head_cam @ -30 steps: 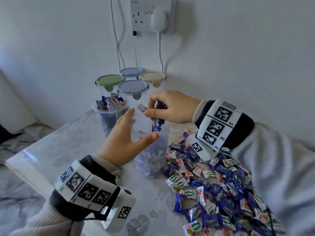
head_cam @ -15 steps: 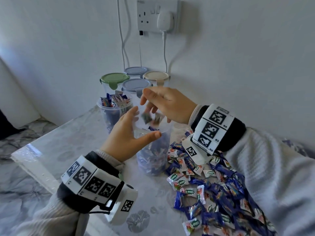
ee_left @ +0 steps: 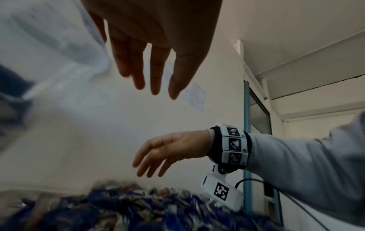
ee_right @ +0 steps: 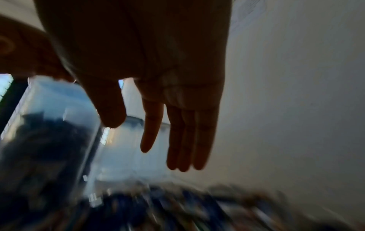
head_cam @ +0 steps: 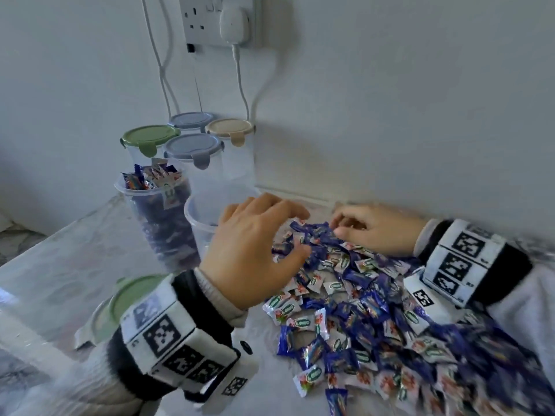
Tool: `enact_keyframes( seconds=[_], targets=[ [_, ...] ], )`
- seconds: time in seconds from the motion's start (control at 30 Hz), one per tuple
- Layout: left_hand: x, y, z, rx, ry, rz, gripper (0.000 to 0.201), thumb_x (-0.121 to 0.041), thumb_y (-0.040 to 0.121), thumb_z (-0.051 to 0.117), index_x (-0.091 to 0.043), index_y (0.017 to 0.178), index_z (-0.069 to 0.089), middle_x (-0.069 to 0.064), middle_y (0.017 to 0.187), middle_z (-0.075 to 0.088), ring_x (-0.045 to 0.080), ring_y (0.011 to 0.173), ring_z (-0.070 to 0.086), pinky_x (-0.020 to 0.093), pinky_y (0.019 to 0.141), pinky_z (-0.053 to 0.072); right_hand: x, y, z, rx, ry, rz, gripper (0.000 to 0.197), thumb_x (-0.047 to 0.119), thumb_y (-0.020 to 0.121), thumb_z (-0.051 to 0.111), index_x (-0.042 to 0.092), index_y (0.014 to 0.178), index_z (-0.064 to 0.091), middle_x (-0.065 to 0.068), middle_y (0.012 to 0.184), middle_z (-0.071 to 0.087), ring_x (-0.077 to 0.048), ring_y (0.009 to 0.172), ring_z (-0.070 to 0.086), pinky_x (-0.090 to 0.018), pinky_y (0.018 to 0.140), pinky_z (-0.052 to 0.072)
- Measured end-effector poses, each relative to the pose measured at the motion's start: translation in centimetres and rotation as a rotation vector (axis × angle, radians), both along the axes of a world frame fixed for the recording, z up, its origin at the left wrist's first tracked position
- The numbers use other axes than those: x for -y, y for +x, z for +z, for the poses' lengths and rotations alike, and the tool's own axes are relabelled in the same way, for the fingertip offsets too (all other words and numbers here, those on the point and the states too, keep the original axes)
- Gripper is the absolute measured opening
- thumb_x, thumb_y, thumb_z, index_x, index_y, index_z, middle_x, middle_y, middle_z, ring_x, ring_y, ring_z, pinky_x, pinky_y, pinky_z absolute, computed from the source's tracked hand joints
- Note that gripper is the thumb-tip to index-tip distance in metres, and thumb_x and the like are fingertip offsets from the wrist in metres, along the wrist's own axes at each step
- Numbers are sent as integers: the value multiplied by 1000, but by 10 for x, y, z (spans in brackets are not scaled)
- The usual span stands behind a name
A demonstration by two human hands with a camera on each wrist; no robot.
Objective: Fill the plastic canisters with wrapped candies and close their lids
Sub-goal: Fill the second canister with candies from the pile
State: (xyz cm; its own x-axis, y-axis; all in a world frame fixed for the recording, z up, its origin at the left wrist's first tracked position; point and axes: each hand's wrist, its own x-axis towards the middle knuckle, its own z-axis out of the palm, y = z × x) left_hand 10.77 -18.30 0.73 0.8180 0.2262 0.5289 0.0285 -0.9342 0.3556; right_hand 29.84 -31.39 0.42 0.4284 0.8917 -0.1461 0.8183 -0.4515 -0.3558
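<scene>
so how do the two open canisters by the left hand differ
The far canister is heaped with candies above its rim; the near canister looks filled only low down. The far canister stands in full view; the near canister is partly hidden behind the left hand. Both are clear, upright and lidless.

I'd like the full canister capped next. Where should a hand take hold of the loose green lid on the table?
Probably by its rim, coming from the left. The green lid lies flat on the table, so only its edge offers a pinch. The left hand's wristband hides its right side, leaving the left edge and a latch tab exposed. Both hands are busy at the candy pile.
</scene>
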Motion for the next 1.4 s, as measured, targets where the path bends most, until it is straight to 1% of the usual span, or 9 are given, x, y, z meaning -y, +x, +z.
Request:
enact_keyframes(
  seconds=[0.13, 0.3, 0.47, 0.57, 0.7, 0.9, 1.07, 1.23, 1.4],
  targets=[
    [19, 24, -9, -78, 219, 143, 35, -49, 72, 53, -24, 91, 68, -1, 96, 63, 26, 95, 57, 42, 89, 41, 48, 23, -41, 26, -321, -96, 44, 42, 97, 44, 27, 138, 40, 1, 144, 40, -16, 130, 39, -31, 106, 32],
    [34, 38, -19, -29, 343, 3, 30, -36, 73, 65, -17, 95, 67, 5, 105, 63, 29, 104, 57, 48, 98, 42, 86, 21, -56, -3, -175, -216, 46, 45, 94, 49, 41, 138, 35, 6, 154, 20, -16, 142, 19, -38, 114, 20],
    [52, 57, -53, -671, 56, -235, 63, -61, 82, 52, -30, 135, 38, -1, 137, 37, 21, 125, 38, 41, 104, 36, 100, 21, -61, -94, -346, -277, 96, 96, 52, 34, 59, 138, 14, -1, 159, -8, -28, 146, 0, -51, 115, 16],
    [56, 68, -75, -980, 55, -263, 84, -69, 76, 52, -32, 143, 17, 8, 144, 23, 31, 132, 29, 49, 101, 38, 103, 9, -60, -179, -382, -242, 91, 82, 60, 46, 57, 140, 10, 2, 157, -17, -29, 146, 7, -47, 114, 24],
    [69, 65, -92, -1077, 275, -321, 102, -71, 76, 52, -23, 147, -3, 13, 151, 3, 35, 138, 14, 50, 106, 31, 105, -13, -62, -187, -410, -154, 99, 74, 61, 65, 59, 139, 6, 6, 154, -23, -29, 145, 7, -47, 114, 25],
    [78, 59, -106, -900, 335, -295, 75, -52, 87, 50, -17, 143, 14, 13, 142, 21, 30, 130, 23, 45, 103, 27, 110, -32, -70, 22, -448, -46, 91, 69, 66, 68, 53, 137, 13, 4, 146, 5, -26, 136, 16, -45, 108, 32],
    [74, 71, -97, -972, 194, -249, 42, -26, 95, 45, -14, 132, 28, 18, 129, 34, 35, 117, 40, 44, 89, 40, 102, -31, -70, -66, -383, -83, 60, 53, 85, 59, 41, 135, 29, 2, 112, 32, -19, 101, 43, -30, 79, 36],
    [51, 79, -96, -894, -62, -291, 12, -8, 97, 38, -13, 97, 27, 8, 85, 46, 28, 80, 51, 37, 68, 39, 98, -26, -69, -151, -284, -169, 39, 42, 94, 51, 32, 130, 41, -1, 124, 52, -21, 111, 53, -38, 94, 43],
    [39, 73, -63, -642, -201, -309, 9, -18, 100, 36, -10, 100, 32, -1, 73, 42, 19, 67, 46, 27, 61, 33, 96, -18, -57, -227, -137, -268, 47, 38, 95, 50, 29, 139, 37, 5, 140, 46, -18, 111, 58, -30, 94, 46]
  ],
)
